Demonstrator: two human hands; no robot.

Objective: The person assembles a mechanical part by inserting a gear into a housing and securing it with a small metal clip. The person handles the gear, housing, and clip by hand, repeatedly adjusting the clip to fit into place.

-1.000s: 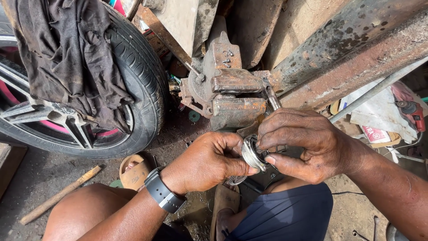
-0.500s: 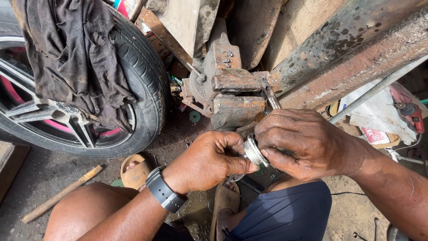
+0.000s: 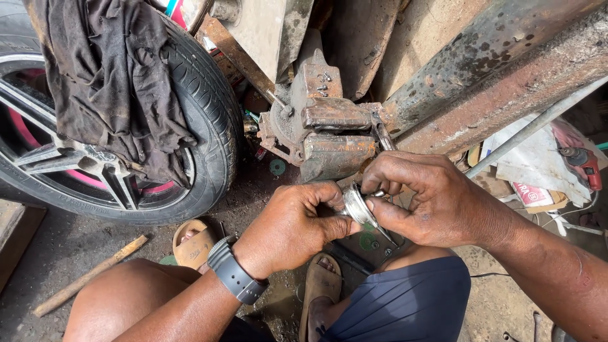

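Head view looks down on both hands meeting just below a rusty bench vise (image 3: 329, 136). Left hand (image 3: 288, 228), with a dark wristwatch (image 3: 234, 275), pinches one side of a shiny metal ring (image 3: 356, 204); right hand (image 3: 430, 199) grips its other side, fingers curled over it. Off to the left leans a car wheel (image 3: 190, 158) with a dirty rag (image 3: 107, 82) draped over it.

Bright, even daylight; sharp focus, soft shadows.
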